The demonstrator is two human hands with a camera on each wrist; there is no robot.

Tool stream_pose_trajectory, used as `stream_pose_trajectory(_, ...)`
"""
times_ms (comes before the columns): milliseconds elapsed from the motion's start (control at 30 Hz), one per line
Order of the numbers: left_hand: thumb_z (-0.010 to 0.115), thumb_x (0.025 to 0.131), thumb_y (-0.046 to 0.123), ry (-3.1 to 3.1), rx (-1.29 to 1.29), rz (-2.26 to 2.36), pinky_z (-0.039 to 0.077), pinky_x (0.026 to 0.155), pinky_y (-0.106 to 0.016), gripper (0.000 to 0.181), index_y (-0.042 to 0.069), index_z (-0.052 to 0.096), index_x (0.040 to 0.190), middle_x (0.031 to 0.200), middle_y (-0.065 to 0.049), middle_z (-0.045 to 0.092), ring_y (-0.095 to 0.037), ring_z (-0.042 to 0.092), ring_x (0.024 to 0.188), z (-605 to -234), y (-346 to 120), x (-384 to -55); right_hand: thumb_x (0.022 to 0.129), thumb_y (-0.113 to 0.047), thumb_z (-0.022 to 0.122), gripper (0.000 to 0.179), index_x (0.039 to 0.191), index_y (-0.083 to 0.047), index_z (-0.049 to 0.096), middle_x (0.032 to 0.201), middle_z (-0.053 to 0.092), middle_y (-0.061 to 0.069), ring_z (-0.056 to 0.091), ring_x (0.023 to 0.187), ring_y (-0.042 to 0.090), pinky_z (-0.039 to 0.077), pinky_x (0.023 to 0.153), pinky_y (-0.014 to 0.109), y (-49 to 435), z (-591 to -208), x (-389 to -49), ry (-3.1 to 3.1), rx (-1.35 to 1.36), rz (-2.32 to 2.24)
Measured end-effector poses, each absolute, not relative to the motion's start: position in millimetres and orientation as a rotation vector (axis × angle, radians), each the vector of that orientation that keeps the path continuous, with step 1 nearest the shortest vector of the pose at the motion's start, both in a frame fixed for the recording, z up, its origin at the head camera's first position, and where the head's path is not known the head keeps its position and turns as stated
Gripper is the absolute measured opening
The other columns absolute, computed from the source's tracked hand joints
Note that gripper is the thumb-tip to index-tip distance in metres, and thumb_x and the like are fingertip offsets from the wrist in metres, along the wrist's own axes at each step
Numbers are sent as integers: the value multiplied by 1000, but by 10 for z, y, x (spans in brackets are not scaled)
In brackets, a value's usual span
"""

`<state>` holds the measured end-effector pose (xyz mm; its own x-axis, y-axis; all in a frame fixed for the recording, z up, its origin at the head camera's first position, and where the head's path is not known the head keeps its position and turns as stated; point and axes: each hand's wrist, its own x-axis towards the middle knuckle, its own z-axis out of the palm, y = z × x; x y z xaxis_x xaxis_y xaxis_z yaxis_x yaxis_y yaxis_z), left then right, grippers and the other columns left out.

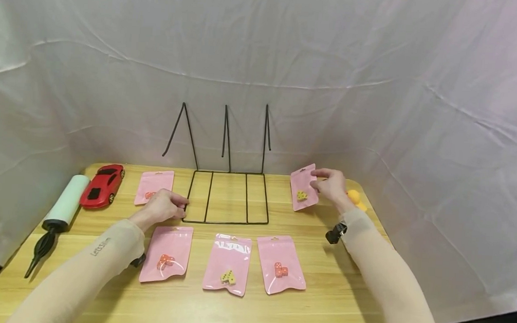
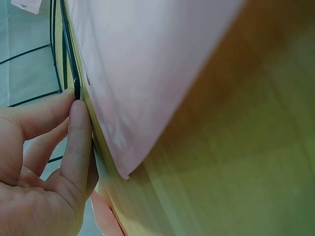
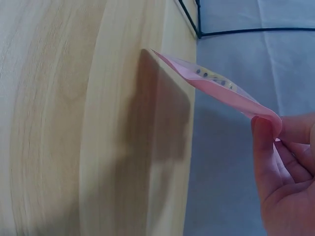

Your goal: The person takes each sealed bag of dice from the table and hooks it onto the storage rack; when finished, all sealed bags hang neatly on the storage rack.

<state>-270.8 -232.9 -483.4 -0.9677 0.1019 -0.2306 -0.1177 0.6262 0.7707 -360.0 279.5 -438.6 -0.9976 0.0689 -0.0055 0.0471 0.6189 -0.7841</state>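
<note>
Currently R hand (image 1: 332, 186) pinches thin pink pkt (image 1: 303, 183)

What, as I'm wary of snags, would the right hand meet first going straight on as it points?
The right hand, past the pink bag it holds, would probably meet the black rack first; depth is unclear, so it might pass over.

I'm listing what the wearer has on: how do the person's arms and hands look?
The left sleeve and right sleeve are pale beige and close-fitting. Dark lettering on the left one reads "Let's Slim". A black device sits at the right wrist; another, partly hidden, shows at the left. The left hand and right hand are gloveless.
</note>
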Motion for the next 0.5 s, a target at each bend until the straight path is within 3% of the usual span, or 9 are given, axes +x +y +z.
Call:
stream_pose_trajectory(133, 87, 92, 1, 2592, -19, 1267, 56, 74, -22, 52, -4, 74, 142, 115, -15, 78, -18, 65, 96, -4831, -2323, -2711, 100, -9, 77, 42, 142, -6, 76, 144, 75, 22, 75, 93, 17, 64, 78, 26, 2810, -4329, -3552, -2764, -79, 1398)
stream_pose_trajectory(300, 86, 92, 1, 2584, -16, 1268, 58, 74, -22, 53, -4, 73, 143, 117, -17, 77, -17, 66, 94, -4850, -2333, -2718, 99, -7, 78, 42, 141, -3, 76, 137, 78, 26, 76, 95, 15, 61, 74, 19, 2833, -4236, -3474, -2696, -15, 1428)
stream_pose_trajectory(500, 85, 93, 1, 2571, -33, 1277, 58, 74, -24, 52, -4, 73, 144, 115, -15, 77, -17, 66, 92, -4853, -2334, -2722, 98, -6, 79, 39, 136, -5, 79, 128, 80, 27, 74, 85, 3, 60, 71, 17, 2821, -4116, -3344, -2636, 54, 1431)
